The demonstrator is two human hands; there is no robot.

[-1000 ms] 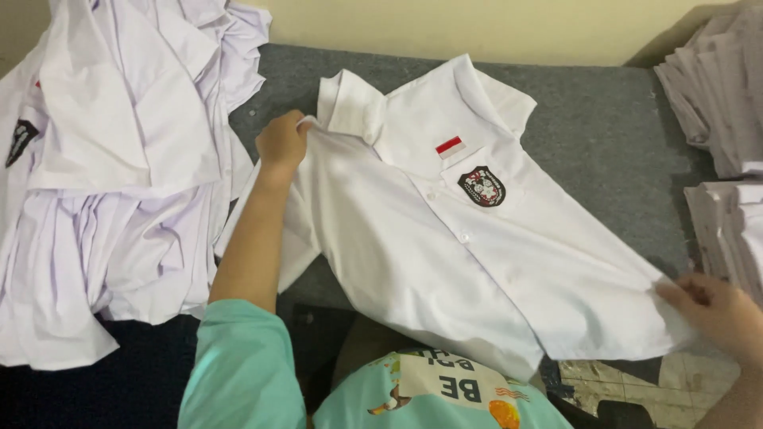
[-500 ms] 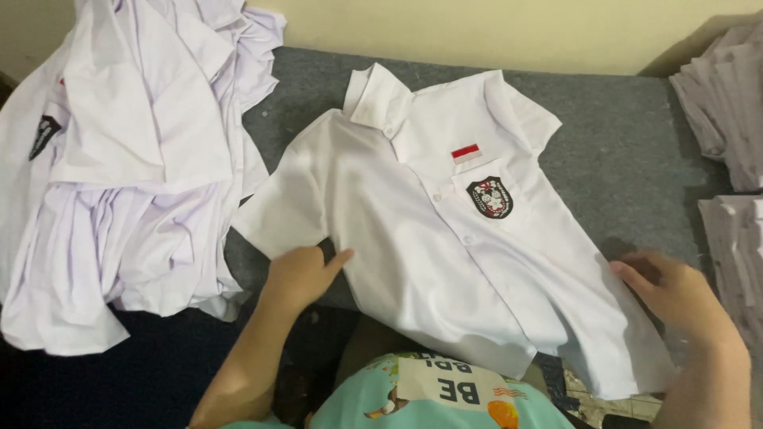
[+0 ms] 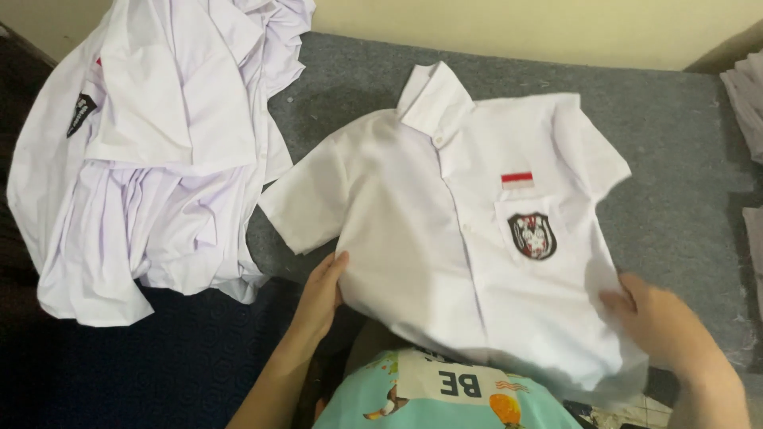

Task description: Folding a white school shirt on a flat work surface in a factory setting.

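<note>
The white shirt hides its hem under the right hand. The stacks at three o'clock are cut off by the frame's edge.
</note>
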